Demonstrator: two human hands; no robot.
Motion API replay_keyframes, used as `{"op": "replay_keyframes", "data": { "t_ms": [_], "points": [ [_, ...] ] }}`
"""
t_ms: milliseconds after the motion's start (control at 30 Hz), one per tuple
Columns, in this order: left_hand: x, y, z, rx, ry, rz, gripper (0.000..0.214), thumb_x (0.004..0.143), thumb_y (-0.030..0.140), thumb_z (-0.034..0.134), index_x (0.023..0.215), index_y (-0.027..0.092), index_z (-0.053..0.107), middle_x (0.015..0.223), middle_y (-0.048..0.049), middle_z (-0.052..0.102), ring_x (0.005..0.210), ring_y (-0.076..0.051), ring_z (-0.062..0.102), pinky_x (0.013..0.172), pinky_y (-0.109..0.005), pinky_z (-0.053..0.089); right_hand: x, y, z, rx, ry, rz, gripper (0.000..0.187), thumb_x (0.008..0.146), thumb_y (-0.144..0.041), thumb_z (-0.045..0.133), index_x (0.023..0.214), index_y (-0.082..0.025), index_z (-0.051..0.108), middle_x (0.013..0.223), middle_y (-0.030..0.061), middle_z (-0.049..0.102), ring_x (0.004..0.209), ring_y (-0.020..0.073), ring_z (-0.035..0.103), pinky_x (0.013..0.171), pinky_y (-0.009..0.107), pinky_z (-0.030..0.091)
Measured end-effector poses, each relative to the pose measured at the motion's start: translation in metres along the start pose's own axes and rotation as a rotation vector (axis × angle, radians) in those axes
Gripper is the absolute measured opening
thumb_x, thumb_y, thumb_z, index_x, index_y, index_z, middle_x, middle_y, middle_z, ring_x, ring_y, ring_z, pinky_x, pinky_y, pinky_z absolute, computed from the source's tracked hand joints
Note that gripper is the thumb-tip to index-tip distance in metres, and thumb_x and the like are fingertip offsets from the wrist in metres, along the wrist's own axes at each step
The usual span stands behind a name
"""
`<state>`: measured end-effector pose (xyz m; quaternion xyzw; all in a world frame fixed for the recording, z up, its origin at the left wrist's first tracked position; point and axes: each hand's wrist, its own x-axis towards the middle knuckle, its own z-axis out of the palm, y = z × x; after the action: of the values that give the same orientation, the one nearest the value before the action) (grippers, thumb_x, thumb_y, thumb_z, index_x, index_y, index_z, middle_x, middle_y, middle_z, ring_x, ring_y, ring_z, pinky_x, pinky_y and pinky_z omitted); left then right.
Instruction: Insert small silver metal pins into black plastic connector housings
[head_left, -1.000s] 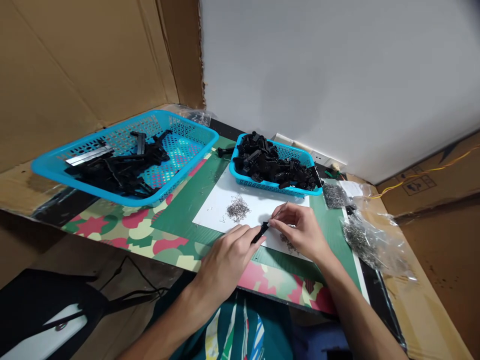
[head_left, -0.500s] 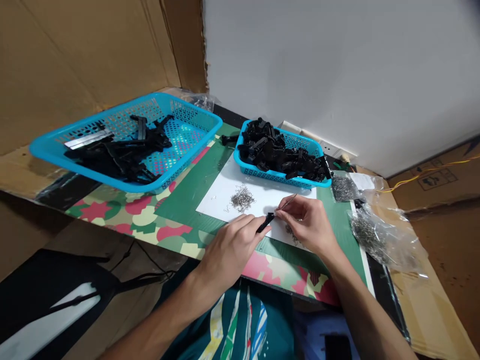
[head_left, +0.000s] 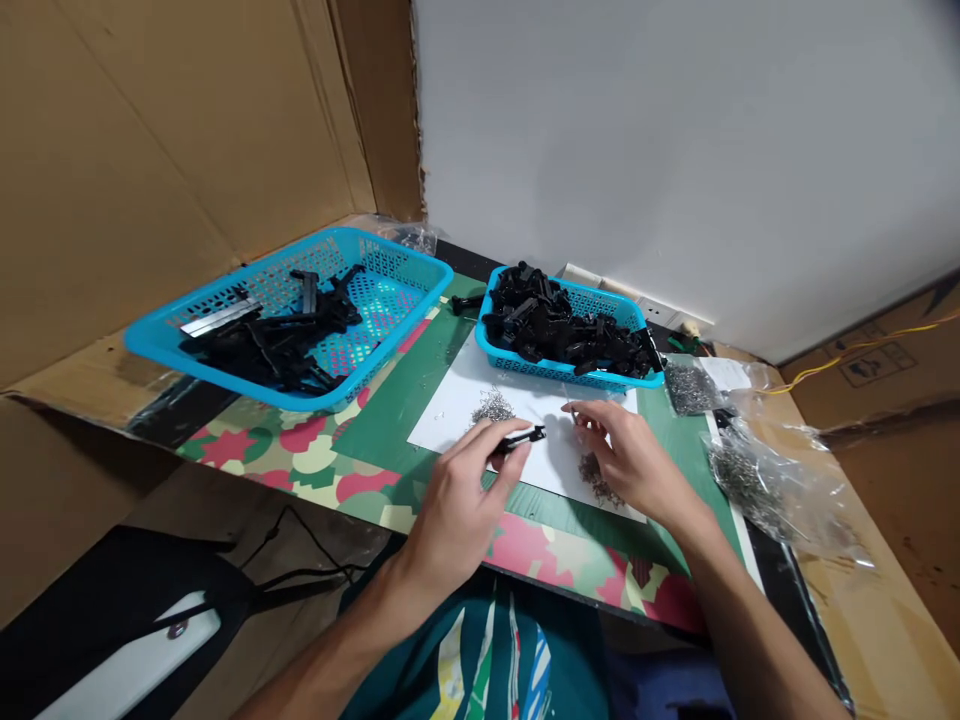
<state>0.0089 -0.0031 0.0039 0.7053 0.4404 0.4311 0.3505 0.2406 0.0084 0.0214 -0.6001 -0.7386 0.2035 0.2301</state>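
My left hand (head_left: 469,485) is closed around a slim black plastic part (head_left: 527,437), whose forked end points right. A short gap to the right is my right hand (head_left: 630,455), fingers curled over a thin metal tool (head_left: 568,408) that is mostly hidden by them. Both hands are above a white sheet (head_left: 442,425). One small heap of fine metal springs or pins (head_left: 493,406) lies just beyond my left fingers. A second heap of small metal pieces (head_left: 598,480) lies under my right hand.
A large blue basket (head_left: 232,385) with black parts stands left. Beyond the sheet, a smaller blue basket (head_left: 562,374) is heaped with black parts. Bags of small metal pieces (head_left: 739,475) lie at right. A socket strip (head_left: 664,312) runs along the wall.
My hands have moved apart. The black part has turned nearer to level in my left hand, and the metal tool has drawn back from its end. The view has shifted slightly.
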Motion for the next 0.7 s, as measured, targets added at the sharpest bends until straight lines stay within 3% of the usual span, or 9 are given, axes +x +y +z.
{"op": "replay_keyframes", "data": {
  "t_ms": [100,233,367,500,700],
  "points": [
    [0.001,-0.003,-0.013,-0.088,0.067,-0.061,0.03,0.112,0.035,0.047,0.13,0.027,0.069,0.119,-0.0031,0.071,0.108,-0.019,0.064,0.092,-0.029,0.05,0.005,0.0,-0.001,-0.249,-0.068,-0.023,0.026,0.105,-0.018,0.055,0.126,-0.018,0.071,0.105,0.0122,0.074,0.099,0.0303,0.064,0.08,0.039,0.048],
    [-0.003,-0.008,-0.021,-0.143,0.143,-0.099,0.03,0.112,0.037,0.046,0.127,0.027,0.071,0.107,-0.0022,0.069,0.091,-0.017,0.061,0.083,-0.027,0.049,0.014,-0.011,0.006,-0.364,-0.056,-0.056,0.022,0.105,-0.022,0.059,0.121,-0.017,0.073,0.106,0.0134,0.072,0.099,0.0318,0.062,0.08,0.04,0.047],
    [-0.005,-0.011,-0.02,-0.169,0.188,-0.094,0.026,0.11,0.036,0.05,0.125,0.027,0.07,0.107,-0.0025,0.068,0.094,-0.017,0.061,0.084,-0.027,0.048,0.029,-0.027,0.02,-0.205,-0.033,-0.124,0.016,0.105,-0.025,0.062,0.111,-0.021,0.076,0.105,0.01,0.072,0.097,0.0271,0.063,0.084,0.037,0.046],
    [-0.005,-0.012,-0.021,-0.199,0.125,-0.065,0.024,0.111,0.034,0.05,0.121,0.027,0.07,0.113,-0.0028,0.068,0.102,-0.018,0.063,0.089,-0.028,0.047,0.045,-0.033,0.032,-0.033,-0.036,-0.087,0.006,0.096,-0.017,0.071,0.095,-0.02,0.076,0.093,0.0052,0.071,0.085,0.0214,0.063,0.078,0.032,0.044],
    [-0.003,-0.013,-0.022,-0.218,0.103,-0.058,0.025,0.111,0.033,0.05,0.123,0.026,0.071,0.109,-0.0032,0.067,0.099,-0.018,0.062,0.085,-0.029,0.046,0.048,-0.031,0.035,0.043,-0.093,-0.068,0.011,0.095,-0.014,0.069,0.085,-0.018,0.07,0.089,0.0035,0.069,0.082,0.0196,0.06,0.073,0.031,0.041]
  ]
}}
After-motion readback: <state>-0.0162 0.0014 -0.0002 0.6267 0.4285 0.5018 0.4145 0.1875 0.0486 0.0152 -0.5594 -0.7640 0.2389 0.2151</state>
